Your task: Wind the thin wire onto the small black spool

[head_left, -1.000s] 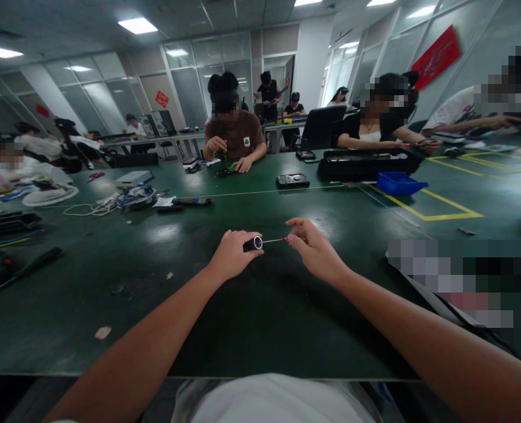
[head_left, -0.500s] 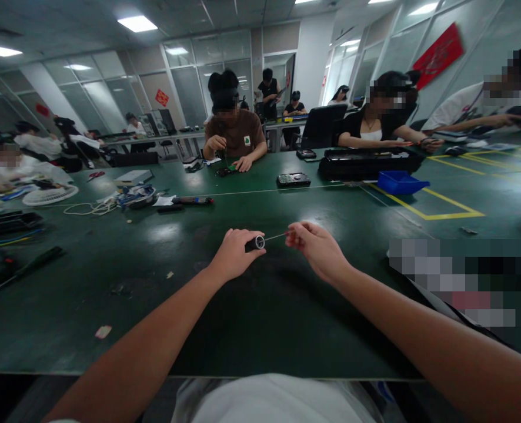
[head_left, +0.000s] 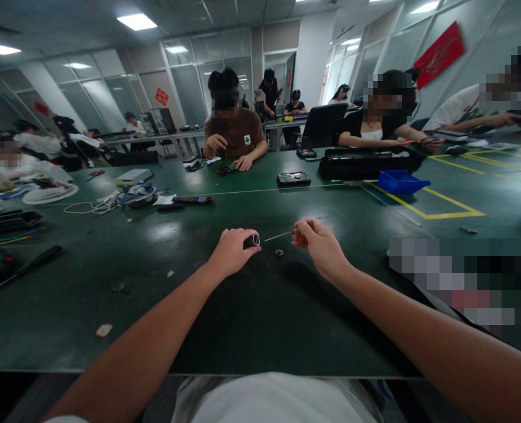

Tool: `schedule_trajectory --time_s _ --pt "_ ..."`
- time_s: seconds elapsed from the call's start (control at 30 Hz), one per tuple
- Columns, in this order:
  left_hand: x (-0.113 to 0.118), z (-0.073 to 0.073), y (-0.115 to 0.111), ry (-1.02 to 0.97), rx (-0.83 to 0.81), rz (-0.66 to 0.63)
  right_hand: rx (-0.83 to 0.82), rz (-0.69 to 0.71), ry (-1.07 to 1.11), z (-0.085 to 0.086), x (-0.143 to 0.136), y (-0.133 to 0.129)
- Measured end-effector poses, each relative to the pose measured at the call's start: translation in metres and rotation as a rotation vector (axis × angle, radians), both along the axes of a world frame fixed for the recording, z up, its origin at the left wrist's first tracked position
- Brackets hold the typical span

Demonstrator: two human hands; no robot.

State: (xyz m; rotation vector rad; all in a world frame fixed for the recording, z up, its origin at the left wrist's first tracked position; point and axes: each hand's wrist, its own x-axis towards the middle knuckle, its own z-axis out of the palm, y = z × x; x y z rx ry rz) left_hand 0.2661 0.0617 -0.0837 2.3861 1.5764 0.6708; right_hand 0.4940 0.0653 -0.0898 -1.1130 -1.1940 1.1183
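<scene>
My left hand [head_left: 231, 254] is closed around a short black cylinder [head_left: 249, 241], whose silver-rimmed open end faces right. A thin metal rod [head_left: 277, 237] sticks out leftward from my right hand [head_left: 312, 239], pinched between thumb and fingers; a bit of red shows near the fingertips. The rod's tip is just outside the cylinder's rim, apart from it. Below the rod, a small round dark part with a metallic look [head_left: 279, 252] lies on the green table [head_left: 260, 329].
Beyond my hands lie a pen-like tool [head_left: 193, 200], a hard drive [head_left: 293, 178] and a blue bin [head_left: 401, 182]. A long screwdriver [head_left: 40, 259] rests at the left. Across the table sits a co-worker [head_left: 234, 132] handling a green board.
The small round part now lies on the table. My left hand with the cylinder has shifted slightly left, my right hand slightly right, and the rod has come out of the cylinder's end.
</scene>
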Motion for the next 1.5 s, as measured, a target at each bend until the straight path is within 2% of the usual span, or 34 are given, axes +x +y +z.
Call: schedule_trajectory --time_s 0.17,0.33,0.53,0.73,0.9,1.0,1.13,1.27,1.4,1.5 --pt "0.004 0.001 -0.004 -0.130 -0.055 0.011 0.062 -0.079 -0.004 0.007 0.003 -0.002" --pt "0.012 -0.001 -0.008 -0.138 -0.120 -0.073 0.127 -0.107 -0.017 0.016 0.004 -0.006" --pt "0.033 -0.002 -0.007 0.051 -0.157 -0.149 0.193 -0.112 -0.036 0.018 0.005 -0.008" --pt "0.053 -0.005 0.007 0.338 -0.037 -0.211 0.204 -0.110 -0.029 0.018 0.006 -0.008" --pt "0.052 -0.005 0.010 0.337 -0.035 -0.259 0.216 -0.109 -0.023 0.017 0.006 -0.007" --pt "0.041 -0.003 0.010 0.234 -0.068 -0.232 0.207 -0.102 -0.031 0.018 0.006 -0.008" --pt "0.012 0.001 0.016 -0.001 -0.068 -0.083 0.204 -0.100 -0.019 0.021 0.007 -0.010" --pt "-0.031 0.009 0.028 -0.292 -0.026 0.118 0.195 -0.084 -0.010 0.022 0.007 -0.012" --pt "-0.078 0.016 0.035 -0.730 -0.166 0.293 0.184 -0.065 -0.018 0.022 0.007 -0.012" --pt "-0.117 0.023 0.031 -0.971 -0.164 0.465 0.179 -0.057 -0.018 0.019 0.007 -0.011"
